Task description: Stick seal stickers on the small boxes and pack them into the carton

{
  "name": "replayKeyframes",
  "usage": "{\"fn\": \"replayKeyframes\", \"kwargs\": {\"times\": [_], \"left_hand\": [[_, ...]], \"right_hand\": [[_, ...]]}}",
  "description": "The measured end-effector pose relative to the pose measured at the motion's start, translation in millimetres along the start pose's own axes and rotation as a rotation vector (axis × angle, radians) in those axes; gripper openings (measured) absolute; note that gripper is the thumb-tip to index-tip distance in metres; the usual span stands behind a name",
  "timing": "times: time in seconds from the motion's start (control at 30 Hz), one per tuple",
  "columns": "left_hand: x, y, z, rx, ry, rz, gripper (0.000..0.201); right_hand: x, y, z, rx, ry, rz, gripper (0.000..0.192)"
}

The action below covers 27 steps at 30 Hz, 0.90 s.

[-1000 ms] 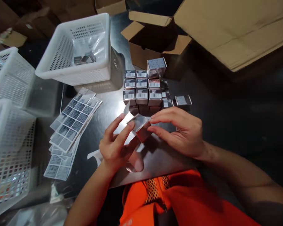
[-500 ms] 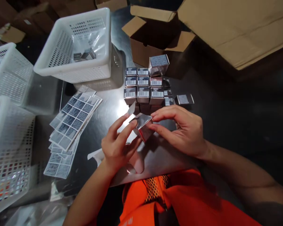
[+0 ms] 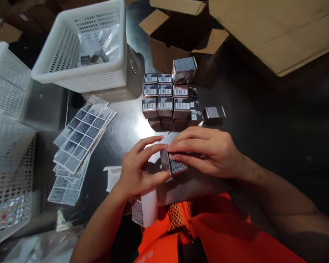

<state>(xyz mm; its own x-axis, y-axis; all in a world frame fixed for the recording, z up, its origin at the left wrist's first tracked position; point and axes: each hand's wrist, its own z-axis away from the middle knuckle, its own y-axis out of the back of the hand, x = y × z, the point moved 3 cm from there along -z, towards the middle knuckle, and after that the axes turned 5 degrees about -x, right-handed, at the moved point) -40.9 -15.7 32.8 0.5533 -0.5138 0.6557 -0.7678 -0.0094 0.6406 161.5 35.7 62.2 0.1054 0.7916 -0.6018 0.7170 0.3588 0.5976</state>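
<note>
A small carton (image 3: 177,166) with a dark speckled label on the face toward me is held tilted above the metal table. My left hand (image 3: 141,170) grips its left side between thumb and fingers. Across its upper right side, the fingers of my right hand (image 3: 208,151) are closed on the carton and hide part of it. A curled strip of white label backing (image 3: 148,208) with a speckled label hangs below my left hand. Just beyond my hands stands a stack of small cartons (image 3: 164,104) with barcode labels, and a single carton (image 3: 214,114) lies to its right.
Overlapping label sheets (image 3: 80,140) lie on the left of the table. Behind them is a white perforated basket (image 3: 98,78) with cartons and clear plastic in it. More white baskets (image 3: 11,171) stand at far left. An open cardboard box (image 3: 164,53) and a larger one (image 3: 276,33) are behind.
The carton has been turned so its speckled label faces me. My right hand has moved over its top edge. The small pale piece at my left fingertips no longer shows there.
</note>
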Motion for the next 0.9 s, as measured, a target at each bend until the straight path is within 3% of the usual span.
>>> {"fn": "replayKeyframes", "kwargs": {"times": [0.27, 0.73, 0.9], "left_hand": [[1.0, -1.3, -0.6, -0.188, 0.004, 0.085, 0.049], [3.3, 1.8, 1.4, -0.324, 0.002, 0.078, 0.047], [5.7, 1.4, 0.2, -0.319, -0.016, 0.120, 0.043]], "right_hand": [[2.4, 5.7, -0.9, -0.227, -0.069, -0.096, 0.006], [3.7, 4.3, 1.8, -0.292, 0.068, -0.089, 0.008], [5.1, 3.6, 4.1, -0.286, 0.018, -0.125, 0.009]]}}
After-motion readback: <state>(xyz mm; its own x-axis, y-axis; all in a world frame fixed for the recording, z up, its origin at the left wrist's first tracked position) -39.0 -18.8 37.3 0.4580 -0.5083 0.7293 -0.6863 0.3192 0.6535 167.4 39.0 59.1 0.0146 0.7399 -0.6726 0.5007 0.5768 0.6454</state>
